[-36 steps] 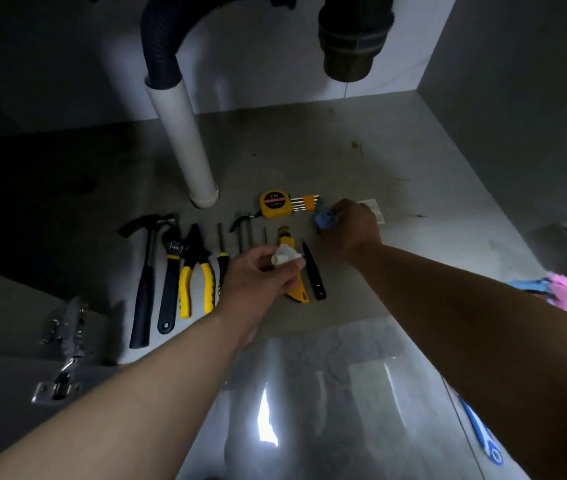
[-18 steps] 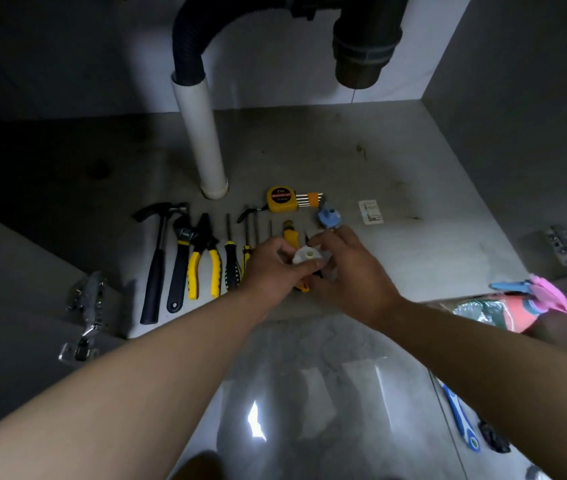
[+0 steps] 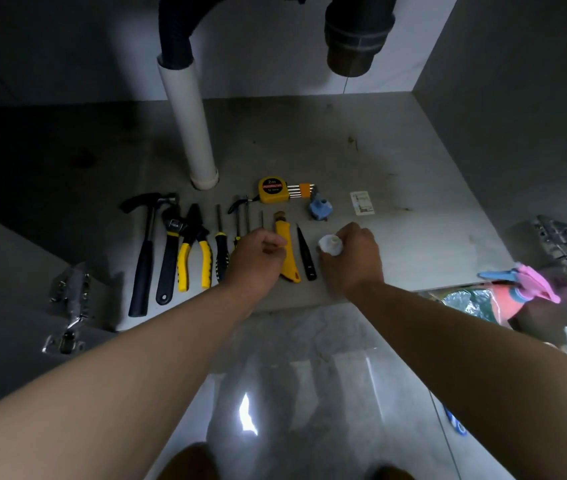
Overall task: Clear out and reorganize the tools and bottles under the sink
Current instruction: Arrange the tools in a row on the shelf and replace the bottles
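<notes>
Two bare hands reach over the near edge of the cabinet floor. The right hand is closed around a small white plastic fitting, just right of a slim black tool. The left hand is loosely curled with nothing in it, above the yellow utility knife in the row of tools.

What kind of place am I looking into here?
Most likely the cabinet under a sink: a white drain pipe rises from the cabinet floor, door hinges flank the opening, and hand tools lie in a row.
</notes>
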`<control>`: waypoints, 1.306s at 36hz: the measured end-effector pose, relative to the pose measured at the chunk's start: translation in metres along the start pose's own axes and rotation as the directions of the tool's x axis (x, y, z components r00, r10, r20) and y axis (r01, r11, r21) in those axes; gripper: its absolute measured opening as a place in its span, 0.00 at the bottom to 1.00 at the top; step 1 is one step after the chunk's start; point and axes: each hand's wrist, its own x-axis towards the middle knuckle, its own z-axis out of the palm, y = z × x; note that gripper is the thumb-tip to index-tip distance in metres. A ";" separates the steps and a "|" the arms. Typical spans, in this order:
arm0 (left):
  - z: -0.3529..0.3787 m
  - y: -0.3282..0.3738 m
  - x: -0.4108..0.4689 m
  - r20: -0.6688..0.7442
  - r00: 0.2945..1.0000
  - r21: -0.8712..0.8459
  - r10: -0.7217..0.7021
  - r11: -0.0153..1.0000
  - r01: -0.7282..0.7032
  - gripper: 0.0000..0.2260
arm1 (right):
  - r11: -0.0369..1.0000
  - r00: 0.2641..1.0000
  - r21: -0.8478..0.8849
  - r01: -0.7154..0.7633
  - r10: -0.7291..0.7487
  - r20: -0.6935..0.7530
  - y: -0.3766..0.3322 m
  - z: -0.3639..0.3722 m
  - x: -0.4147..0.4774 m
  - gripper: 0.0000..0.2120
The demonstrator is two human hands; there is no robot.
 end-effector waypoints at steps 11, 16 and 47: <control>0.001 -0.011 -0.012 0.041 0.999 0.083 0.009 0.996 -0.012 0.08 | 1.000 0.998 -0.009 0.007 -0.006 0.067 0.000 0.007 0.003 0.20; 0.009 -0.005 -0.026 0.179 0.978 0.251 0.108 0.956 -0.151 0.06 | 0.995 0.974 -0.010 0.103 -0.099 0.203 0.016 -0.041 0.004 0.28; 0.165 -0.025 -0.133 0.627 0.630 0.545 -0.459 0.835 0.067 0.08 | 0.803 0.844 -0.459 -0.381 0.505 0.182 0.254 -0.057 -0.161 0.17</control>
